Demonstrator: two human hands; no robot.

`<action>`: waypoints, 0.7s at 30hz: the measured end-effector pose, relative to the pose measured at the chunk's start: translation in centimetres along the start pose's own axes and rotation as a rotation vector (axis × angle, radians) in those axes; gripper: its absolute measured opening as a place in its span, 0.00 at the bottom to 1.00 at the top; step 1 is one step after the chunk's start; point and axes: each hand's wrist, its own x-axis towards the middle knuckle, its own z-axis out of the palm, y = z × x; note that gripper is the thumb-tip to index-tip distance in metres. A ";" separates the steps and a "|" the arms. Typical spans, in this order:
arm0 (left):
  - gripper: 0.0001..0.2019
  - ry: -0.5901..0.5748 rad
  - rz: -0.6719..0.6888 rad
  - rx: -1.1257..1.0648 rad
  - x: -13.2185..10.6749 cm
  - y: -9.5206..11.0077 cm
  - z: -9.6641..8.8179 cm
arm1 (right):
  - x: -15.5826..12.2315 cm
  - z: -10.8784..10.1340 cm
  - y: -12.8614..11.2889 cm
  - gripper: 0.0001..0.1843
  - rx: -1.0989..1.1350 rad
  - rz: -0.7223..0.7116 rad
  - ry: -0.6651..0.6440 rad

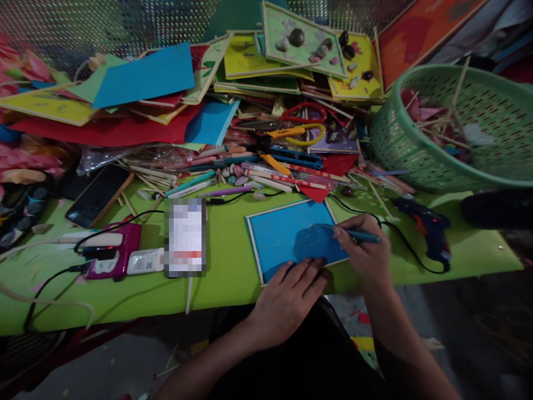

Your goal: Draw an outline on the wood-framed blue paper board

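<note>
Right hand (368, 244): grip closed on the pen (363, 235), which slants with its tip over the right half of the board (272, 228); contact of tip and surface, cannot tell.
Left hand (287, 303): palm down, grip holding nothing, fingers laid across the board's near edge.
Board: blue, edged with pale sticks, flat near the front of the bench (233, 266), directly before the person; faint light marks on its face near the pen.
Glue gun (431, 236): dark blue, on its side, right of the board; small red light on, black cord looping beside it.
Basket (437, 150): green, perforated, behind the glue gun; thin sticks and pink scraps inside.
Lit phone (185, 239): left of the board, screen pixelated.
Charger (144, 261): white, between the lit phone and a magenta socket block (108, 266) with plugs and cables.
Dark phone (100, 194): behind the socket block, screen black.
Pens (191, 183): several, strewn behind the board among sticks and pebbles; yellow scissors (287, 132) farther back.
Pile: at the rear, a blue card (145, 78) on the left, a green panel (277, 28) bearing stones on top.
</note>
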 end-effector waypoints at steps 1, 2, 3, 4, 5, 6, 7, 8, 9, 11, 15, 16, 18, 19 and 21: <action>0.21 0.003 0.002 0.002 0.0 0.0 0.0 | 0.0 0.0 0.0 0.09 0.003 0.000 0.003; 0.21 0.004 0.004 0.004 0.0 0.0 0.0 | 0.0 0.0 0.0 0.09 0.007 -0.003 0.002; 0.21 0.002 0.005 0.006 0.0 0.0 -0.1 | 0.0 0.0 0.0 0.09 0.011 -0.007 0.002; 0.21 0.000 0.004 0.006 0.1 0.0 -0.1 | 0.0 0.0 -0.1 0.08 0.012 -0.013 0.002; 0.21 -0.004 0.002 0.004 0.1 0.0 -0.1 | 0.0 0.0 -0.1 0.08 0.010 -0.021 0.002; 0.21 -0.011 0.000 0.001 0.1 0.0 -0.1 | 0.0 0.0 -0.2 0.08 0.003 -0.029 -0.002; 0.20 -0.013 -0.002 -0.002 0.1 0.0 -0.2 | 0.0 -0.1 -0.2 0.08 -0.006 -0.038 -0.007; 0.20 -0.011 -0.003 -0.003 0.2 0.0 -0.2 | 0.0 -0.1 -0.3 0.07 -0.015 -0.046 -0.016; 0.20 -0.007 -0.003 -0.004 0.2 0.0 -0.2 | 0.0 -0.2 -0.3 0.07 -0.023 -0.051 -0.027; 0.20 0.002 -0.003 -0.004 0.2 0.0 -0.2 | 0.0 -0.3 -0.4 0.07 -0.029 -0.057 -0.052; 0.20 0.008 -0.006 -0.003 0.2 0.0 -0.1 | -0.1 -0.3 -0.6 0.07 -0.002 -0.054 -0.078; 0.21 0.006 -0.004 -0.003 0.2 0.0 -0.1 | -0.1 -0.3 -0.7 0.07 0.006 -0.054 -0.080; 0.21 0.002 -0.001 -0.001 0.1 0.0 -0.1 | -0.1 -0.3 -0.8 0.07 0.020 -0.052 -0.085; 0.21 0.001 -0.001 -0.001 0.1 0.0 0.0 | -0.1 -0.3 -0.8 0.07 0.026 -0.053 -0.088; 0.21 0.002 -0.004 -0.001 0.1 0.0 0.0 | 0.0 -0.3 -0.9 0.07 0.033 -0.052 -0.095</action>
